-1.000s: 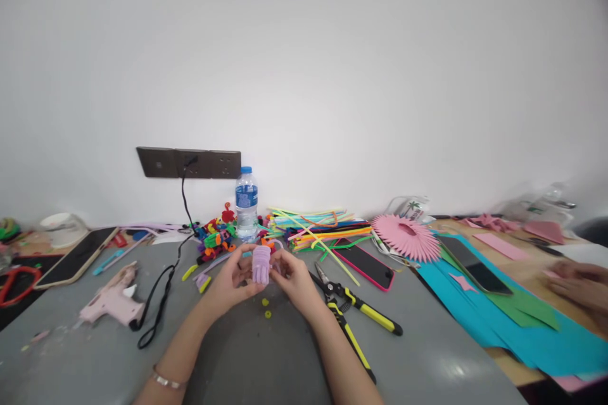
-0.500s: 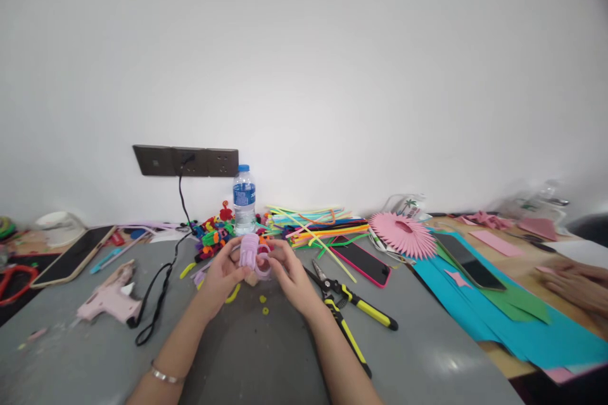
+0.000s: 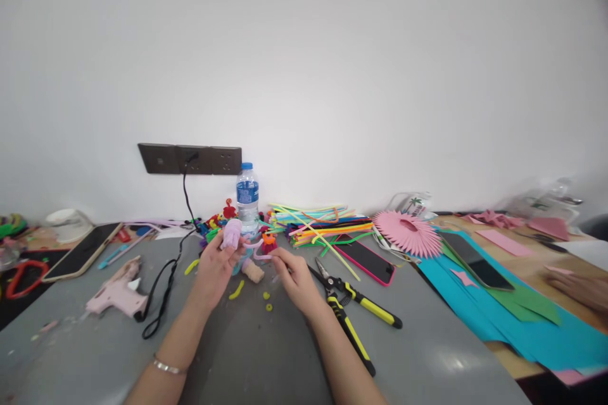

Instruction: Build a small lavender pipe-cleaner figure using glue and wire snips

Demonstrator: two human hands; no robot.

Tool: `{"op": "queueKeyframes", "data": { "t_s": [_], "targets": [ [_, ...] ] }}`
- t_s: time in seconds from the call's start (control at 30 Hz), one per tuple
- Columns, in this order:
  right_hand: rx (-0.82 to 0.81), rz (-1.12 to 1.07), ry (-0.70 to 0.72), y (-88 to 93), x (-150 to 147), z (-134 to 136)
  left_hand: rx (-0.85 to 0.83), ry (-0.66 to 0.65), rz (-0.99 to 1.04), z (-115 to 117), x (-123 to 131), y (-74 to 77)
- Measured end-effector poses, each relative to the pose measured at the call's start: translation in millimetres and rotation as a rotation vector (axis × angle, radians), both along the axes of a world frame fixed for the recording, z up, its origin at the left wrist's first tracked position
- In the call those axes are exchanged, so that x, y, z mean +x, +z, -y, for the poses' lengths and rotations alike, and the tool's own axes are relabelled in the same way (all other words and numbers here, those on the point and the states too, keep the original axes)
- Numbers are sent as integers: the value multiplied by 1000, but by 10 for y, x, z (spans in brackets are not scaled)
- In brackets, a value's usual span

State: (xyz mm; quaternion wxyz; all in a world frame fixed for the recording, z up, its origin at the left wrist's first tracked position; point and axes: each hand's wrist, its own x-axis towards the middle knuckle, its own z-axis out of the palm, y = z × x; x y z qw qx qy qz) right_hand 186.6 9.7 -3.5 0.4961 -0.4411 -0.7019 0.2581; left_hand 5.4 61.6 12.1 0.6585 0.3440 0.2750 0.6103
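Note:
My left hand [image 3: 215, 271] is closed around a lilac fuzzy pipe-cleaner coil [image 3: 231, 234], held above the grey table. A curved lilac strand [image 3: 262, 257] runs to my right hand [image 3: 295, 277], whose thumb and fingers pinch its end. Whether the strand joins the coil is hard to make out. Below and between the hands lies a small beige-and-lilac piece [image 3: 253, 271]. Yellow pipe-cleaner scraps [image 3: 236, 290] are scattered close by. An orange-and-red fuzzy figure [image 3: 268, 240] shows just behind the strand.
Yellow-handled pliers [image 3: 351, 310] lie right of my right hand, near a pink-edged phone [image 3: 368, 261]. Behind stand a water bottle [image 3: 247, 193] and pipe cleaners [image 3: 327, 228]. At left rests a pink glue gun [image 3: 118, 291] with a black cord. Another person's hand [image 3: 577, 288] is far right.
My hands have moved apart, and the lilac loops between them have opened into a longer strand. The coil has shifted left with my left hand. The beige-and-lilac piece is now more visible.

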Motion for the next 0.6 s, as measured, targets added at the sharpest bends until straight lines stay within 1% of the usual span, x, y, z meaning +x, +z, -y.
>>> {"op": "queueKeyframes", "data": {
  "t_s": [0.1, 0.27, 0.37, 0.43, 0.5, 0.6],
  "targets": [
    [-20, -52, 44, -21, -13, 0, 27, -27, -48, 31, 30, -5],
    [-145, -274, 97, -99, -36, -13, 25, -73, -98, 96, 103, -23],
    [-220, -350, 182, -104, -43, -18, 32, -110, -104, 111, 127, -44],
    [-237, -379, 223, -94, -49, -19, 48, -120, -103, 109, 129, -57],
    [-235, -387, 223, -86, -56, -21, 57, -101, -104, 98, 122, -61],
    [-233, -371, 167, -77, -63, -25, 61, -34, -77, 65, 104, -51]
  ]
}}
